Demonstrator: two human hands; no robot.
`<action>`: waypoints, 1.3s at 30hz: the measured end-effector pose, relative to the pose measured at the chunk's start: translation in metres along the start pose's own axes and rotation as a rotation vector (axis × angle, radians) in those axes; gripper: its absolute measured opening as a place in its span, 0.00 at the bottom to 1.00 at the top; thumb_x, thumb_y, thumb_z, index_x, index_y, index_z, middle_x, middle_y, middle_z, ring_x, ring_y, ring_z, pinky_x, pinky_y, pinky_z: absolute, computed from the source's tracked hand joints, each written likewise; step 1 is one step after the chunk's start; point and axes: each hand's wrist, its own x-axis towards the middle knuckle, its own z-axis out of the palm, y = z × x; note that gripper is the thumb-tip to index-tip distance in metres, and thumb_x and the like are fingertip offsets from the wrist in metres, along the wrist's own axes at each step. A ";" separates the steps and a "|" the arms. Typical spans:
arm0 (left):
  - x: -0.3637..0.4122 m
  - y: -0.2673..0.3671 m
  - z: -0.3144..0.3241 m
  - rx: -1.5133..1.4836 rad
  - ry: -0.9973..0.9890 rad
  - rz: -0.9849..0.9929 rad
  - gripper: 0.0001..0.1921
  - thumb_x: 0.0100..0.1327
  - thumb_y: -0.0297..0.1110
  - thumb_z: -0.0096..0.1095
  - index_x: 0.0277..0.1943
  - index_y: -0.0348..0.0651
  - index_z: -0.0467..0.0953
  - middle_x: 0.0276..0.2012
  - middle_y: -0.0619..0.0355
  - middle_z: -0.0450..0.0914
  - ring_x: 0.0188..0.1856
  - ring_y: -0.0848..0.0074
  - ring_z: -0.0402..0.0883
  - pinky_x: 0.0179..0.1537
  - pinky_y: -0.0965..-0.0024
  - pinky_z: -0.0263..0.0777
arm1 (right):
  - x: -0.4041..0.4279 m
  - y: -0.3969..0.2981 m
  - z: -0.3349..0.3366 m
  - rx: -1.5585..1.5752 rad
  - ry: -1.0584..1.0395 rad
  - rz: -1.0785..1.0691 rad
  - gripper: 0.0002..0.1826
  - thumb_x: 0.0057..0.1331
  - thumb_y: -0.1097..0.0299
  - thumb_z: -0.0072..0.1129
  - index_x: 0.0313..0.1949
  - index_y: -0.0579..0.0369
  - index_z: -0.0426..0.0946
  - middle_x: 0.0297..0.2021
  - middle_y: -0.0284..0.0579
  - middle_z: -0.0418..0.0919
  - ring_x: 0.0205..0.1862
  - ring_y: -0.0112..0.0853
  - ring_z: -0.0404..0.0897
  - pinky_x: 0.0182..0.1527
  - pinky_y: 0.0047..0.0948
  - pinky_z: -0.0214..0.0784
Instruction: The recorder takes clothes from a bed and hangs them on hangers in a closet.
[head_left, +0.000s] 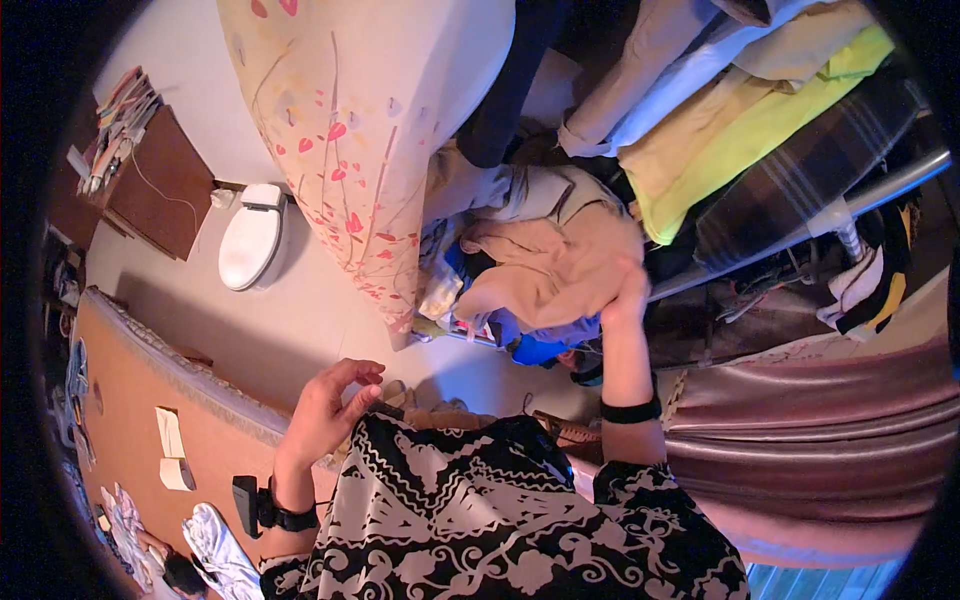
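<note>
A crumpled beige garment (551, 262) lies over a heap of clothes in an open wardrobe. My right hand (628, 296) grips its right edge, the fingertips partly hidden in the cloth. Grey-beige trousers (555, 191) sit just behind that garment. Beneath it, blue cloth (536, 349) pokes out at the front of the heap. My left hand (334, 405) hangs away from the clothes, fingers bent and apart, holding nothing.
A white curtain with red leaf prints (337, 172) hangs left of the heap. Folded clothes, one of them yellow-green (720, 142), drape above a metal rail (810, 232) at right. A white toilet-shaped seat (251, 240) stands on the floor. At lower left, a person (184, 574) is on a bed (217, 450).
</note>
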 end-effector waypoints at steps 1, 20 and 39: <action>0.001 -0.001 0.001 0.000 -0.006 0.007 0.12 0.58 0.32 0.57 0.42 0.35 0.73 0.33 0.51 0.78 0.36 0.67 0.77 0.40 0.69 0.69 | -0.010 0.010 -0.006 -0.021 0.060 0.076 0.24 0.54 0.71 0.48 0.52 0.63 0.63 0.49 0.49 0.69 0.50 0.43 0.70 0.52 0.42 0.64; 0.001 0.000 0.009 0.049 -0.079 -0.012 0.14 0.59 0.34 0.57 0.44 0.34 0.72 0.35 0.50 0.77 0.38 0.67 0.77 0.39 0.69 0.69 | -0.006 0.016 0.010 0.052 0.080 0.182 0.22 0.58 0.70 0.48 0.53 0.57 0.63 0.49 0.48 0.69 0.50 0.40 0.70 0.52 0.42 0.64; -0.015 -0.012 0.016 0.006 -0.022 -0.108 0.12 0.58 0.28 0.56 0.45 0.33 0.71 0.36 0.50 0.78 0.40 0.68 0.77 0.43 0.72 0.67 | 0.067 0.110 0.150 -0.869 -0.359 -0.352 0.31 0.55 0.69 0.54 0.58 0.61 0.59 0.53 0.52 0.68 0.55 0.39 0.67 0.54 0.30 0.58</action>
